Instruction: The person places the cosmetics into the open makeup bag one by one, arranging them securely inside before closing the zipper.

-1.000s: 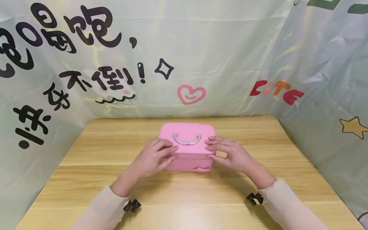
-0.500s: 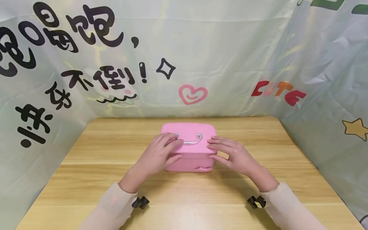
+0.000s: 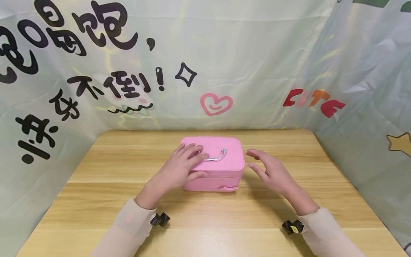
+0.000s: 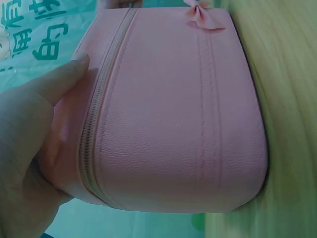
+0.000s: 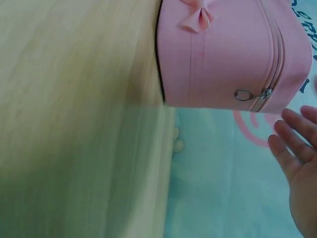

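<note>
A pink zippered case (image 3: pixel 224 182) with a silver handle (image 3: pixel 215 159) on its lid stands upright near the middle of the table. My left hand (image 3: pixel 179 166) rests on the lid's left part, thumb along the front edge and fingers spread over the top, covering one end of the handle. In the left wrist view, the zipper (image 4: pixel 91 129) looks closed along the visible side, below the thumb. My right hand (image 3: pixel 273 171) is held off the case's right side, fingers apart, holding nothing. A metal zipper pull (image 5: pixel 243 94) hangs at the case's right end in the right wrist view.
The case stands on a wooden table (image 3: pixel 128 150). A pale printed cloth (image 3: pixel 257 64) encloses its back and sides. A pink bow (image 4: pixel 202 17) decorates the case's front. Small black cameras (image 3: pixel 160 220) sit at both cuffs.
My right hand has left the case and moved away to the right. The left hand slid right and up onto the lid, over part of the handle. The case stays in place.
</note>
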Tool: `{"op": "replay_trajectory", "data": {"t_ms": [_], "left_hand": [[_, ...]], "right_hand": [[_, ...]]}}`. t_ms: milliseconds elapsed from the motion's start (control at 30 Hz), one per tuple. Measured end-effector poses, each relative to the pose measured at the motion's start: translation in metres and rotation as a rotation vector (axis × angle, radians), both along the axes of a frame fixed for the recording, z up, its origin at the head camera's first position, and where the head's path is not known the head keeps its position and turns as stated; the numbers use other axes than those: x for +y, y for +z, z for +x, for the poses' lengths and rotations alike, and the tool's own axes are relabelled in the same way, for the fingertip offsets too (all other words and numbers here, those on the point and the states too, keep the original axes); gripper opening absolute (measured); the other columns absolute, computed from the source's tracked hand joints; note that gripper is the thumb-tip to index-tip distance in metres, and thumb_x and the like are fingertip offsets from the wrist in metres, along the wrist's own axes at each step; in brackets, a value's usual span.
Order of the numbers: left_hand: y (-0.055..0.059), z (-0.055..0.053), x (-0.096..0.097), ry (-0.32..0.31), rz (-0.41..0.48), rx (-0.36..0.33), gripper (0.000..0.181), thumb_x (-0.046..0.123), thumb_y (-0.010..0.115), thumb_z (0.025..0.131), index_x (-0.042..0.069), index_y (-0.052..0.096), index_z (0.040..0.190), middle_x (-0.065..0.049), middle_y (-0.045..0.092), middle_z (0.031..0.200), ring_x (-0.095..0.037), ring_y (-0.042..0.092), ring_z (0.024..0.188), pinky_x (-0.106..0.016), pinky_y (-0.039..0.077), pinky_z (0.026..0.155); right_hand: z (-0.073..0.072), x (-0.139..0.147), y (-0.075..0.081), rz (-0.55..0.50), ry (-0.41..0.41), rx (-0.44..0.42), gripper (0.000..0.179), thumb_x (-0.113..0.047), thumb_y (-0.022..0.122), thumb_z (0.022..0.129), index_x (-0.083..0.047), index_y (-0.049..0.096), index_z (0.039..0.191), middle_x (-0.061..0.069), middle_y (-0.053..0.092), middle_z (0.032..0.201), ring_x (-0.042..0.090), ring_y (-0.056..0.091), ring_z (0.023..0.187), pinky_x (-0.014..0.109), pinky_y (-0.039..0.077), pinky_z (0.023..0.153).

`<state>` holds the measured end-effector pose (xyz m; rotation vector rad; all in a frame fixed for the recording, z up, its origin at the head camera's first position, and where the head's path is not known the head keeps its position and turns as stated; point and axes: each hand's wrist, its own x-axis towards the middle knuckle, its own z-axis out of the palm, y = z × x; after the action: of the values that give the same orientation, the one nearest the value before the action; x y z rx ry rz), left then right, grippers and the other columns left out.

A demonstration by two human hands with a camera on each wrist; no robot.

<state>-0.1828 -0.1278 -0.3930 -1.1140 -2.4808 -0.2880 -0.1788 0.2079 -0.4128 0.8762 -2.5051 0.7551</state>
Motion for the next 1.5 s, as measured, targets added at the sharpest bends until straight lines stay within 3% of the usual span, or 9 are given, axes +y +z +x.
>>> {"op": "replay_trajectory", "data": {"t_ms": [467,833,1033,1267,1400,1500], "left_hand": [[-0.002,-0.001,0.001,-0.003,0.028,-0.040,0.053,0.052,0.060,0.093,0.019,0.060,0.135,-0.010,0.047,0.143,-0.031,0.041,0.134,-0.056,0.021,0.116],[-0.002,0.000,0.004,0.000,0.028,-0.049,0.051,0.049,0.061,0.094,0.021,0.059,0.136,-0.009,0.047,0.143,-0.028,0.041,0.134,-0.054,0.021,0.117],[-0.002,0.001,0.005,-0.005,0.043,-0.041,0.050,0.049,0.061,0.094,0.021,0.059,0.136,-0.008,0.047,0.143,-0.027,0.041,0.133,-0.053,0.021,0.117],[-0.001,0.002,0.003,0.004,0.021,-0.042,0.056,0.049,0.061,0.094,0.021,0.054,0.142,-0.008,0.044,0.149,-0.027,0.038,0.138,-0.050,0.020,0.118],[0.000,0.008,-0.003,0.014,-0.002,-0.050,0.059,0.048,0.059,0.095,0.021,0.049,0.146,-0.009,0.039,0.152,-0.028,0.034,0.140,-0.046,0.021,0.118],[-0.002,0.014,-0.010,0.010,0.033,-0.008,0.057,0.044,0.063,0.094,0.018,0.051,0.144,-0.012,0.043,0.150,-0.030,0.039,0.138,-0.045,0.026,0.117]], "right_hand": [[-0.012,-0.001,-0.017,0.040,-0.017,-0.163,0.038,-0.026,0.065,0.096,-0.004,0.064,0.126,0.011,0.067,0.122,0.029,0.065,0.105,0.048,0.055,0.088],[-0.014,-0.011,-0.022,-0.049,-0.083,-0.253,0.013,-0.010,0.065,0.094,-0.006,0.070,0.106,0.008,0.072,0.101,0.025,0.069,0.091,0.047,0.057,0.081],[-0.011,-0.011,-0.020,-0.068,-0.088,-0.245,0.008,-0.006,0.065,0.093,-0.007,0.069,0.100,0.006,0.073,0.095,0.023,0.069,0.086,0.046,0.058,0.078],[-0.008,-0.008,-0.017,-0.030,-0.084,-0.188,0.015,-0.007,0.066,0.093,-0.007,0.072,0.107,0.004,0.073,0.096,0.015,0.068,0.080,0.035,0.059,0.070],[-0.006,-0.007,-0.017,-0.016,-0.091,-0.159,0.015,-0.009,0.068,0.092,-0.008,0.074,0.106,0.004,0.072,0.101,0.015,0.067,0.083,0.036,0.059,0.071],[-0.006,-0.008,-0.016,-0.021,-0.082,-0.159,0.011,-0.013,0.068,0.093,-0.011,0.075,0.102,0.002,0.072,0.100,0.015,0.067,0.082,0.037,0.058,0.071]]}}
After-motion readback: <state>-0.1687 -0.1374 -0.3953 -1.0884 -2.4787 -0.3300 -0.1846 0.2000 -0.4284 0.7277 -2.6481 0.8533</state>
